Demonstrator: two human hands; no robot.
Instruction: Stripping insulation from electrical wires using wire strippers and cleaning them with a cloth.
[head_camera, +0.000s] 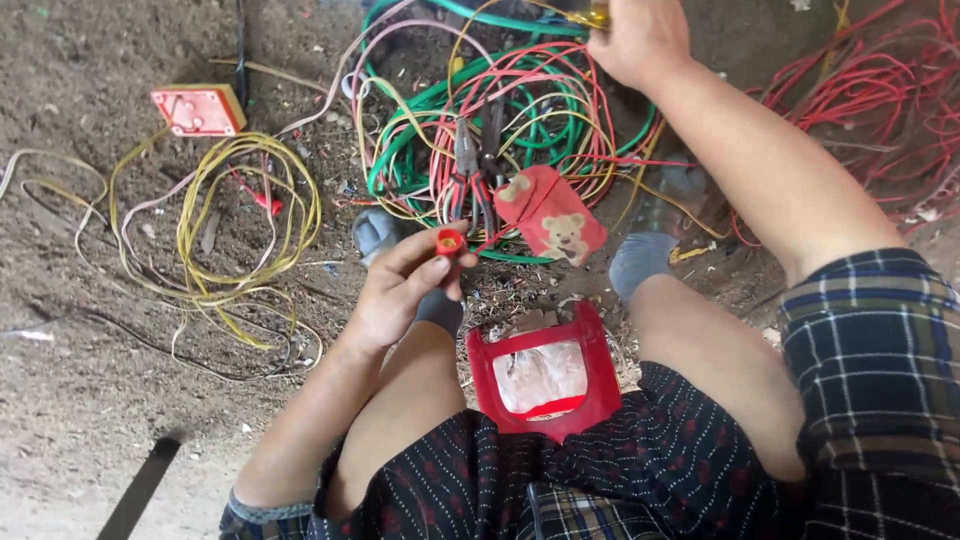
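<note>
Red cap (449, 241) sits pinched in the left hand's (400, 290) fingertip grip above the knees, near the pliers (472, 170) on the dirt floor, while the right hand (640, 40), farther off, closes on a yellow-handled tool (590, 17).

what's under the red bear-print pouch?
The red bear-print pouch lies on the tangle of green, red and yellow wires, beside the pliers. Wires run under its edges; whatever sits beneath its middle is covered.

Soft even daylight, faint shadows, sharp focus, slight edge distortion
</note>
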